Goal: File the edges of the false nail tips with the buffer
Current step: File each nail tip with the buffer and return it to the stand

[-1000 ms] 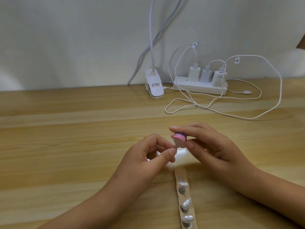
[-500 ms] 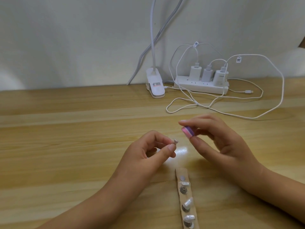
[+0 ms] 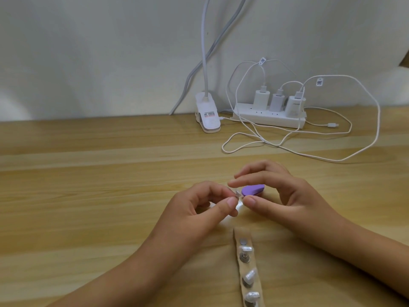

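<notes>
- My left hand [image 3: 199, 209] pinches one small clear nail tip [image 3: 237, 193] between the thumb and first finger. The other fingers curl in.
- My right hand [image 3: 285, 196] pinches the purple buffer [image 3: 252, 189], with the thumb below and the fingers above. The buffer's flat purple face looks up.
- The round edge of the buffer is just beside the nail tip. I cannot tell if they touch.
- Both hands are low over the middle of the tabletop [image 3: 88, 196]. The two thumbs are close together.
- A card strip [image 3: 238, 238] lies just below the hands, between my arms. It runs toward me and goes off the bottom edge of the view.
- More nail tips [image 3: 249, 279] stand in a row on little round posts on the card strip.
- Left of the hands, plain wood runs wide all the way to the left edge of the view.
- Behind the hands there is a band of plain wood, and then white cables [image 3: 332, 159] lie in big loops.
- A power bar [image 3: 270, 119] with three chargers sits at the far edge, right of the middle.
- A lamp clip [image 3: 208, 119] sits just left of the power bar, and its neck goes up out of view.
- The far edge of the tabletop meets a pale wall [image 3: 99, 52].
</notes>
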### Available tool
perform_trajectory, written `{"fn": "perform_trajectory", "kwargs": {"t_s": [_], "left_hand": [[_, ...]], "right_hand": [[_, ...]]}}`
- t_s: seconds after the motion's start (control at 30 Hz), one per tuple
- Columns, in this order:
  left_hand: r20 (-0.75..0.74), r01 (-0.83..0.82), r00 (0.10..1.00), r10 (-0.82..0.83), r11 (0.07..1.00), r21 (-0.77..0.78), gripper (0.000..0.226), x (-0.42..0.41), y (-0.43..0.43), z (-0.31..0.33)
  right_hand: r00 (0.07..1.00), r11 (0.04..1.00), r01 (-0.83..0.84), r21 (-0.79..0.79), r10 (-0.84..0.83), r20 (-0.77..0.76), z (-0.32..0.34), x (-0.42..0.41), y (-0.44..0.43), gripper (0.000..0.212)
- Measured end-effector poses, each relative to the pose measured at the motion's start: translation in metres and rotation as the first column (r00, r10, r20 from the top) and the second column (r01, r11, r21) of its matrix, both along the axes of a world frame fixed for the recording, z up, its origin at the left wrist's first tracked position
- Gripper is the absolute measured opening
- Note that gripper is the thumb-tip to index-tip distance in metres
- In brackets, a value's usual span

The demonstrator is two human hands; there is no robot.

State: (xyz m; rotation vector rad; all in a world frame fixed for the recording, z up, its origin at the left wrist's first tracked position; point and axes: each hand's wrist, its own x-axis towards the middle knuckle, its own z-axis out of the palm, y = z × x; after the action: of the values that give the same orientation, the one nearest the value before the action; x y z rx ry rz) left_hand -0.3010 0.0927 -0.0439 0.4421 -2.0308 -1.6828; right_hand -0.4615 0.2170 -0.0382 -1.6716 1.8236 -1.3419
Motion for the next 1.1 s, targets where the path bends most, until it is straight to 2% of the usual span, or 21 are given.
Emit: {"fn": "perform_trajectory", "kwargs": {"t_s": [0.1,0.27,0.37,0.4,0.5,0.73,0.97,1.1], "left_hand": [[0.016,0.009,1.000,-0.008,1.000,-0.012,0.027,0.0001,0.0006,0.0010],[0.022,0.022,1.000,-0.022,1.000,-0.005,0.028,-0.0004,0.0010,0.0008],[0.019,0.030,0.999,-0.030,1.000,-0.001,0.031,0.0006,0.0007,-0.0002],[0.017,0.032,0.999,-0.032,0.999,-0.001,0.031,0.0006,0.0005,-0.0008],[0.021,0.033,0.999,-0.033,0.999,0.003,0.029,0.0000,0.0002,-0.0010],[0.020,0.030,0.999,-0.029,0.999,-0.013,0.028,0.0007,-0.0009,-0.0030],[0.040,0.042,0.998,-0.040,0.999,-0.027,0.027,0.0007,-0.0011,-0.0026],[0.048,0.019,0.999,-0.017,0.999,-0.038,0.014,0.0006,0.0000,-0.0009]], "right_hand": [[0.993,0.998,-0.055,-0.008,0.055,0.107,0.0000,-0.0009,-0.0015,0.026],[0.986,0.994,-0.093,-0.060,0.100,0.134,-0.0015,-0.0023,-0.0023,0.018],[0.949,0.990,-0.069,-0.122,0.103,0.298,-0.0003,-0.0025,-0.0015,0.016],[0.946,0.991,-0.054,-0.126,0.091,0.310,-0.0005,-0.0026,-0.0010,0.016],[0.994,0.988,-0.027,-0.153,0.043,0.098,-0.0037,-0.0033,-0.0003,0.018],[0.988,0.968,-0.077,-0.238,0.042,-0.150,-0.0040,-0.0023,-0.0005,0.013],[0.963,0.963,-0.086,-0.257,0.014,-0.270,-0.0055,-0.0053,-0.0009,0.013],[0.958,0.959,-0.089,-0.268,0.009,-0.286,-0.0044,-0.0053,-0.0005,0.013]]}}
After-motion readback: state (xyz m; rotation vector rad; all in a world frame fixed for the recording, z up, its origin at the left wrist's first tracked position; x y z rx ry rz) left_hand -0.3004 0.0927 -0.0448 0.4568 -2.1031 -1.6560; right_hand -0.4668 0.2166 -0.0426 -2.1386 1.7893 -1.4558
